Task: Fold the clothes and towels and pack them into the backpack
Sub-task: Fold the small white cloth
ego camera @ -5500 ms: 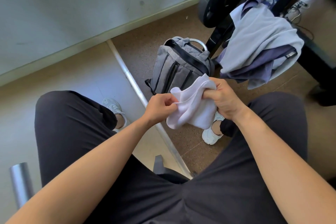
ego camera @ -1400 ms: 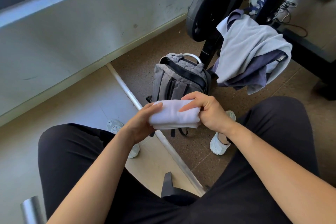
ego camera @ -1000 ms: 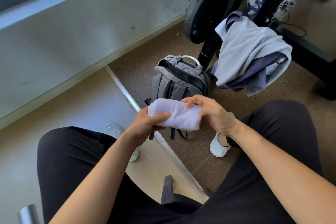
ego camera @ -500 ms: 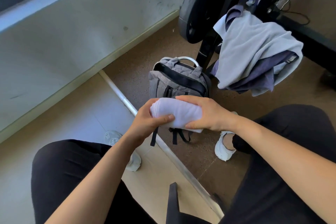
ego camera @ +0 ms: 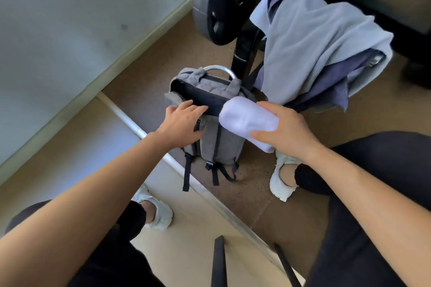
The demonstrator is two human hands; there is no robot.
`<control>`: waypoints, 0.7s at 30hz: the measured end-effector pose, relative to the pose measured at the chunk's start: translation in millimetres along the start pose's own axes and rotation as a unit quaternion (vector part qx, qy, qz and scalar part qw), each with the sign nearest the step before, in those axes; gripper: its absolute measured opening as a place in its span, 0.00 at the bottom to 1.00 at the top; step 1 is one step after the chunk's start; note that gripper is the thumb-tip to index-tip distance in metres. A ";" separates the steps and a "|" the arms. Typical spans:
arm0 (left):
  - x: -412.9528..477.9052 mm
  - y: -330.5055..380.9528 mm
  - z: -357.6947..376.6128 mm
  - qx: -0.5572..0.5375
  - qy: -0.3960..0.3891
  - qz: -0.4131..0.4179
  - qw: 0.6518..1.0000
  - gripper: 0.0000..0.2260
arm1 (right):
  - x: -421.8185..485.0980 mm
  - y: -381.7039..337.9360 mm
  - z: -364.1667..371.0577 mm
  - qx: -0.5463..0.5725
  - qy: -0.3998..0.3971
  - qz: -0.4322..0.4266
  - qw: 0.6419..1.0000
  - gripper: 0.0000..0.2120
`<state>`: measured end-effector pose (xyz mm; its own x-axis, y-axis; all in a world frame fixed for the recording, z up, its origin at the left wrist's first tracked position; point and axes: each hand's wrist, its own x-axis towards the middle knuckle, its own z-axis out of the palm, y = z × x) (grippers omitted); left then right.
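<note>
While open: one backpack [ego camera: 217,123]; two hands [ego camera: 286,130]

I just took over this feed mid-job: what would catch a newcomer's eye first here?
At centre, the right hand grips a rolled white towel just over the grey backpack standing on the floor, while the left hand rests on the near edge of its open top. Upper right, a heap of pale and purple clothes hangs unfolded over a black frame beside a weight plate.
</note>
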<state>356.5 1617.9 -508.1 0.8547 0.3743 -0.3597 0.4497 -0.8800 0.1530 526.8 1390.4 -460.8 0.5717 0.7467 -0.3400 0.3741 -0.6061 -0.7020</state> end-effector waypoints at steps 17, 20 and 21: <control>-75.7 -23.4 46.6 -0.032 0.023 0.078 0.996 0.12 | 85.3 -43.2 70.3 -0.122 -0.109 -0.050 0.985 0.13; -87.1 -22.0 45.1 -0.030 -0.029 0.078 0.996 0.08 | 116.1 -22.2 75.0 -0.211 -0.053 -0.023 0.976 0.18; -89.9 -22.7 45.0 -0.037 -0.054 0.072 0.995 0.10 | 117.7 -18.3 73.6 -0.203 -0.044 -0.030 0.978 0.18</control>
<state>257.8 1591.1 -520.7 0.8805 0.2093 -0.4254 0.3465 -0.8965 0.2762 533.5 1509.5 -534.0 0.4806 0.7946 -0.3709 0.6746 -0.6053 -0.4225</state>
